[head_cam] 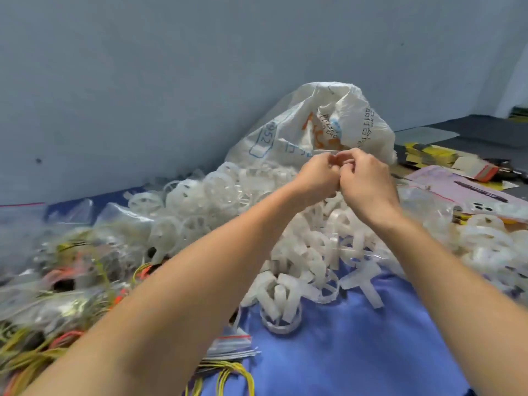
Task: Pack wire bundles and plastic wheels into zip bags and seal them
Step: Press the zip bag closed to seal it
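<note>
Both left hand (317, 178), right hand (368, 180) pinching zip bag (353, 244) mouth-up, long axis vertical

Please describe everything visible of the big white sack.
The sack is white, looks like woven plastic, and is crumpled. It carries blue characters, a blue frame with digits, and orange marks. It slumps by the grey wall, behind a heap of white plastic wheels. The left hand and right hand, pinching a clear zip bag, are before it; contact cannot be told.
</note>
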